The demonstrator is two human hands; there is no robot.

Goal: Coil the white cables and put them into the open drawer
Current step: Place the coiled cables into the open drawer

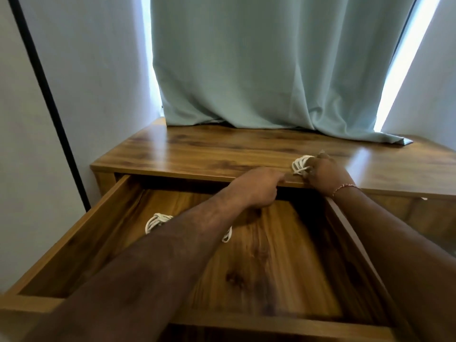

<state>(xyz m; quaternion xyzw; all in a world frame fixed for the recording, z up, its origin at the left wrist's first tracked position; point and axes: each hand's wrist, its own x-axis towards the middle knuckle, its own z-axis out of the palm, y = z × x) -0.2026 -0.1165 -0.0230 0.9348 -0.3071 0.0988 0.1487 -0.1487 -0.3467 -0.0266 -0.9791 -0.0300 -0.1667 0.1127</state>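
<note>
A glossy brown wooden table [222, 149] with a wood-grain top stands under a pale green curtain [271, 65], whose hem rests along the table's far edge. Below the table's front edge, a wide wooden drawer [74, 243] of the same grain is pulled out and open.

The right hand [325, 172] rests on the tabletop just behind the front edge, toward the right side, with a thin red-and-white thread bracelet [344, 187] around its wrist. Its fingers [320, 156] are closed around a small white coiled cable [301, 164], whose loops stick out to the left of the hand and touch the wood.

The left hand [256, 187] hovers over the back of the drawer, near the table's front edge. Its fingers [276, 179] are curled loosely with the index finger pointing toward the coil; they grip nothing.

A second white coiled cable [156, 222] lies on the drawer floor, toward the left and middle. The left forearm crosses over it, so only one end on the left and a loop on the right show.
</note>
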